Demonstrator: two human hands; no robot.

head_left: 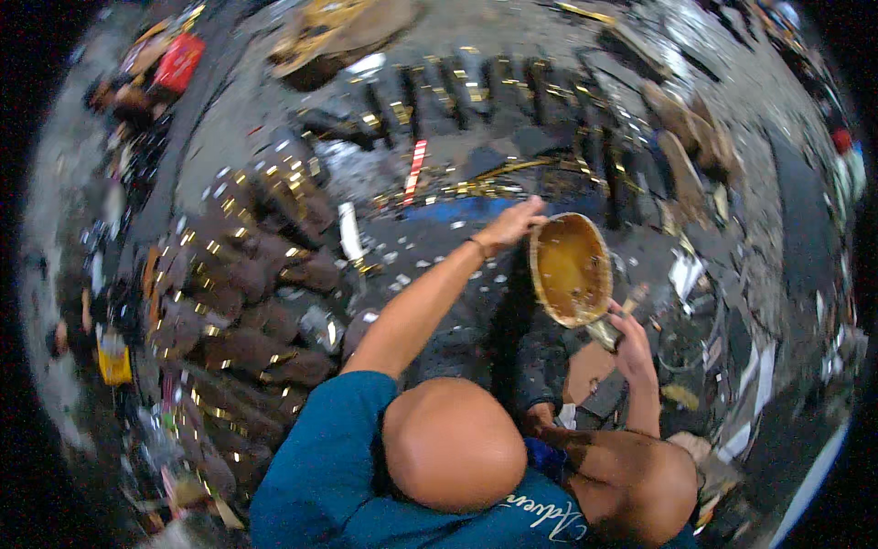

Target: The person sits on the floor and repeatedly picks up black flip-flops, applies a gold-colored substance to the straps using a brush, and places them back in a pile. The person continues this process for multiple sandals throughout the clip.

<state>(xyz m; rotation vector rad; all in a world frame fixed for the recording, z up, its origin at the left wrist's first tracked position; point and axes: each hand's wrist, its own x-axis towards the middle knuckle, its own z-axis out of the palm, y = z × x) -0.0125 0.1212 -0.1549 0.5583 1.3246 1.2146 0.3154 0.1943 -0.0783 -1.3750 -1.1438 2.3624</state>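
Observation:
Between my hands is a round tub [572, 270] with a pale, crusted rim and a yellow-brown, glue-like coating inside. Its opening faces up toward me. My left hand [514, 226] reaches across and grips the tub at its far left rim. Low on the tub's right side, my right hand [631, 340] is closed around what looks like a brush [633, 300], a short wooden stick above the fingers. A greyish piece [602, 335] sits between that hand and the tub; blur hides what it is.
Dark sandals or shoes with gold-coloured trim [265, 274] are piled at my left, and more stand in a curved row [471, 82] ahead. Tan shoe-shaped pieces [686, 156] lie far right. A red-and-white striped strip [415, 172] and white scraps litter the dark ground before my knees.

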